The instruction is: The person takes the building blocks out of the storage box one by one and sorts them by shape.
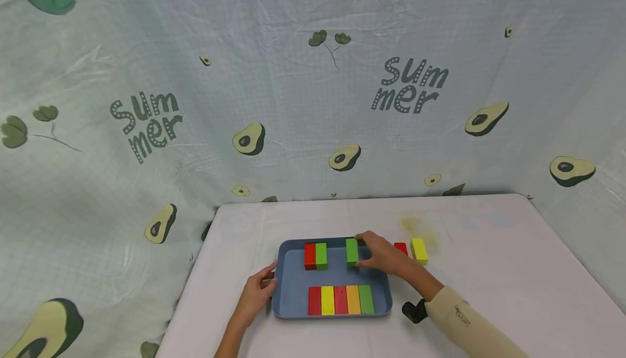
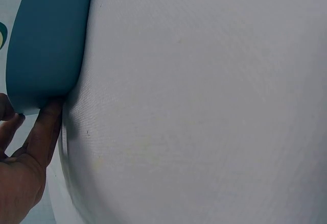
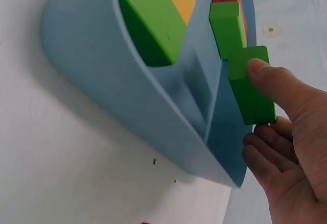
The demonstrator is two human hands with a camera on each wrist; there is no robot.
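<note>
My right hand [image 1: 379, 252] pinches a green block [image 1: 351, 252] over the back right part of a blue-grey tray [image 1: 293, 294]. In the right wrist view the thumb [image 3: 276, 81] presses one end of that block, with fingers at its opposite end. To its left in the tray, a red block [image 1: 310, 256] and another green block [image 1: 321, 256] stand side by side. My left hand [image 1: 255, 296] touches the tray's left side from outside. The left wrist view shows its fingers [image 2: 43, 132] against the tray's lower outer edge.
Along the tray's near side runs a row of blocks: red, yellow [image 1: 327, 300], red, orange [image 1: 353, 300] and green [image 1: 365, 299]. Right of the tray, a red block [image 1: 401, 248] and a yellow block [image 1: 419, 251] lie on the white-covered table [image 1: 489, 271]. A printed cloth [image 1: 293, 92] hangs behind.
</note>
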